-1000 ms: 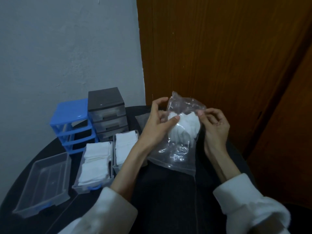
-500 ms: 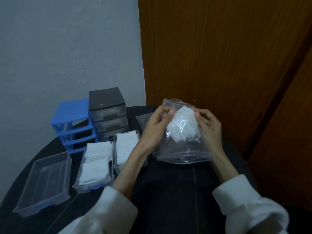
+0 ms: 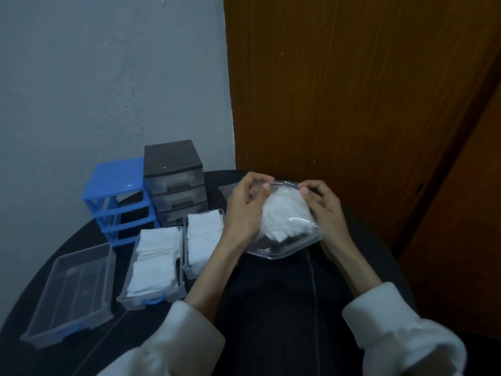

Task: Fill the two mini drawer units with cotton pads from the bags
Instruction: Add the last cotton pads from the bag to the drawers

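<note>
Both hands pinch the top edge of the clear bag of cotton pads, left hand at its 10 o'clock corner, right hand at 2, the mouth running 9-to-3 between them, the empty drawer nearer the left.

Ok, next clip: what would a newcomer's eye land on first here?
Centre frame: the left hand and right hand pinch the top edge of a clear bag holding white cotton pads. To the left, two pulled-out drawers packed with pads lie beside an empty clear drawer, before the blue drawer frame and grey drawer unit.
</note>
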Action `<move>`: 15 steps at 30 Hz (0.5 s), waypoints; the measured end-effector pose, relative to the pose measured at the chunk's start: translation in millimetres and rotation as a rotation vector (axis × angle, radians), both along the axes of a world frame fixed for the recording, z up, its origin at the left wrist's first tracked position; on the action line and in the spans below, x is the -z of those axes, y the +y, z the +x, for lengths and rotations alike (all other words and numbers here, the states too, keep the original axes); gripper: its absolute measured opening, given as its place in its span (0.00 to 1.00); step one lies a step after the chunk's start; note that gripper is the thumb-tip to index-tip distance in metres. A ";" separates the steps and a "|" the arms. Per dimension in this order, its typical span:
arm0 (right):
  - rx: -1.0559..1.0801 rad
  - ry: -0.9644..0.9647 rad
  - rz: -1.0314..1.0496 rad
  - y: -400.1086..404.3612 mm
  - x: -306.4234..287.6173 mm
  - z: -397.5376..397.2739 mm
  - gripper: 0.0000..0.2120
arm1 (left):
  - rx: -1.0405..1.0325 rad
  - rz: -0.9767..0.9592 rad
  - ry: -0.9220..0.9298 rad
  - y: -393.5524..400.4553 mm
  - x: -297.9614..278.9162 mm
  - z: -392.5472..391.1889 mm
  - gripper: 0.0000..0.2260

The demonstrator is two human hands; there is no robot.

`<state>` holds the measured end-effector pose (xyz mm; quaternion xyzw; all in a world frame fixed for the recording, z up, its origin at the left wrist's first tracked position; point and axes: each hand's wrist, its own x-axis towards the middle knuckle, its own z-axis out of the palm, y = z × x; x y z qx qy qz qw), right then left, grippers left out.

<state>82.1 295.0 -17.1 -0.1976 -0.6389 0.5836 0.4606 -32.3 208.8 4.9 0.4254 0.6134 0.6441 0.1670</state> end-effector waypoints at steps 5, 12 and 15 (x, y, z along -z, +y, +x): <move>0.167 0.039 0.055 8.1 0.8 5.2 0.10 | 0.189 -0.105 -0.072 0.0 -5.8 3.9 0.06; 0.236 -0.042 -0.046 17.7 7.6 11.6 0.09 | 0.066 -0.157 0.216 -2.9 -11.8 2.3 0.07; 0.129 -0.254 -0.010 22.5 10.4 17.0 0.08 | 0.275 -0.245 0.332 -9.0 -20.4 -2.3 0.12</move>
